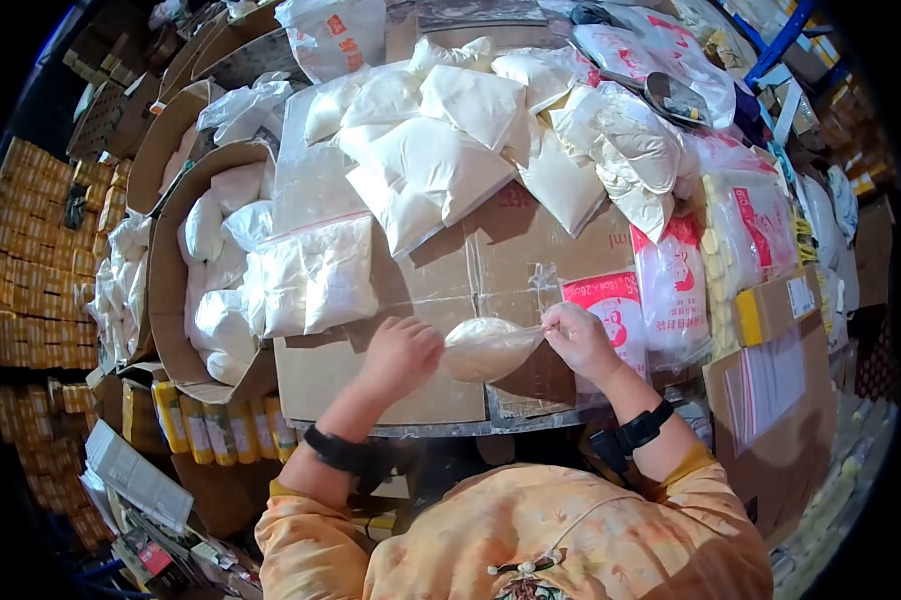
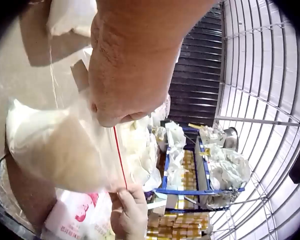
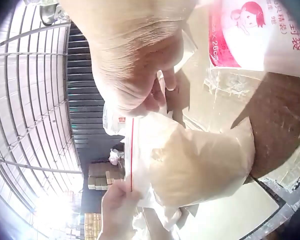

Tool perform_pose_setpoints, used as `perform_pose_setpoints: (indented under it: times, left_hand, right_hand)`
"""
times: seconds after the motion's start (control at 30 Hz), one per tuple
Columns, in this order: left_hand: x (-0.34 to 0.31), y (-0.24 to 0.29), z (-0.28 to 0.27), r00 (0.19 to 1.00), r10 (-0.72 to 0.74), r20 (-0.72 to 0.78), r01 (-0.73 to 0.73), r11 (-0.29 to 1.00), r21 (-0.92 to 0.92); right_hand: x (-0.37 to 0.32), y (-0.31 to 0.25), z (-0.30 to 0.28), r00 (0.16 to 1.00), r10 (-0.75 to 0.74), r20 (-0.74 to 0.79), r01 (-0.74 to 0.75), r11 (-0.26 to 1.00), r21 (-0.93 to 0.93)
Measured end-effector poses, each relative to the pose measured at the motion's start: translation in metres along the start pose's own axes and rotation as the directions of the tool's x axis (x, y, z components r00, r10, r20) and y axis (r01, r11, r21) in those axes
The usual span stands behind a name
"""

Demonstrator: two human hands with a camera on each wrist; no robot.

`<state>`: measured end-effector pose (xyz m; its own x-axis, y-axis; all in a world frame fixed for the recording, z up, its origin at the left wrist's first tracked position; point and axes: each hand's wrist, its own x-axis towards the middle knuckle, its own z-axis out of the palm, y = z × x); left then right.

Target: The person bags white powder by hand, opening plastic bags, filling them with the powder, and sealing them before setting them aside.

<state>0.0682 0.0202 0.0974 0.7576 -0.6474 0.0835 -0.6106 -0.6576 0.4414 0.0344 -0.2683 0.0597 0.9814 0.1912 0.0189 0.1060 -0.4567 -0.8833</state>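
Observation:
A clear zip-lock bag (image 1: pixel 486 352) with pale powder in it hangs between both hands over the cardboard-covered table. My left hand (image 1: pixel 403 355) pinches one end of its top edge. At the other end, my right hand (image 1: pixel 581 340) grips the corner between thumb and fingers. The bag's red zip line runs straight between the hands in both wrist views, and the powder-filled part (image 3: pixel 205 160) sags below it. Under the right hand lies a red-and-white printed pack of bags (image 1: pixel 611 315).
Filled powder bags (image 1: pixel 441 165) are heaped at the back of the table. Another filled bag (image 1: pixel 319 275) lies at the left, beside a cardboard box (image 1: pixel 166 270) of white bags. More printed plastic packs (image 1: pixel 676 290) and a small carton (image 1: pixel 776 305) stand at the right.

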Motion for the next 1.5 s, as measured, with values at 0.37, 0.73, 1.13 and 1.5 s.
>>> perform_pose_setpoints:
  times: [0.37, 0.73, 1.13, 1.5]
  left_hand:
    - [-0.035, -0.009, 0.004, 0.923, -0.245, -0.296, 0.177, 0.955, -0.237]
    - [-0.022, -0.003, 0.015, 0.983, -0.022, -0.180, -0.003, 0.991, -0.134]
    - [-0.043, -0.007, 0.025, 0.966, -0.141, -0.216, 0.111, 0.983, -0.145]
    - [-0.048, -0.023, 0.124, 0.963, -0.250, -0.101, 0.169, 0.852, -0.495]
  right_hand:
    - [0.018, -0.047, 0.014, 0.971, -0.238, -0.036, 0.215, 0.926, -0.311]
    - [0.041, -0.057, 0.079, 0.821, -0.511, 0.257, 0.570, 0.705, -0.421]
    - [0.006, -0.010, -0.017, 0.969, -0.235, 0.083, 0.244, 0.829, -0.503]
    - [0.016, 0.059, 0.052, 0.800, 0.070, 0.596, -0.055, 0.998, -0.043]
